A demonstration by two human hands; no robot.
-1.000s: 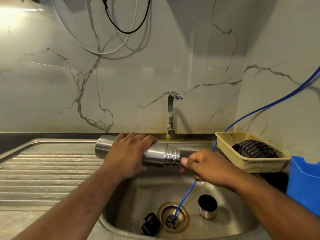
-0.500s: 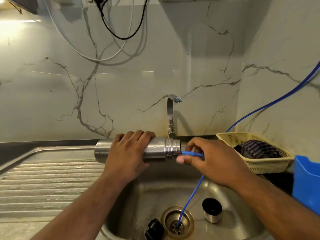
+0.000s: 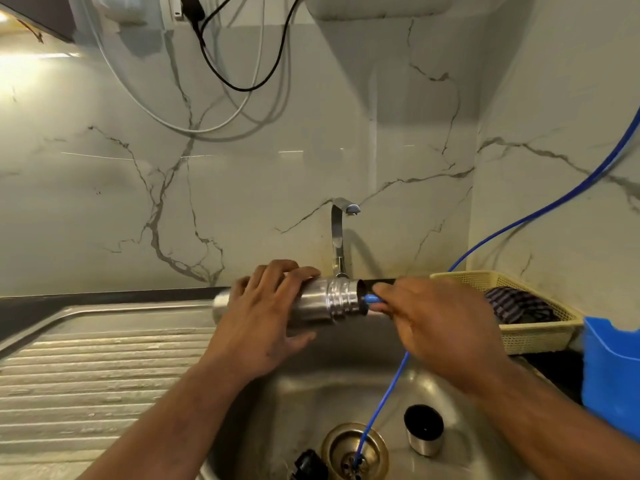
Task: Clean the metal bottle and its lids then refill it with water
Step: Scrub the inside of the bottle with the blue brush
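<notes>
Bottle (image 3: 332, 301) being held sideways over sink (image 3: 304, 393), left hand (image 3: 263, 323) wrapping round its body, right hand (image 3: 440, 327) pinching blue hose (image 3: 371, 298) tip at its open mouth, steel cap (image 3: 424, 434) and black lid (image 3: 309, 466) lying in sink.

No text, label, brand, number or sign can be read anywhere. The metal bottle (image 3: 317, 303) shows only plain steel, and the blue container (image 3: 613, 382) at the right edge has a plain surface.

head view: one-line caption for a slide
Left hand holds bottle sideways over sink; right hand holds blue tube at its mouth.
</notes>
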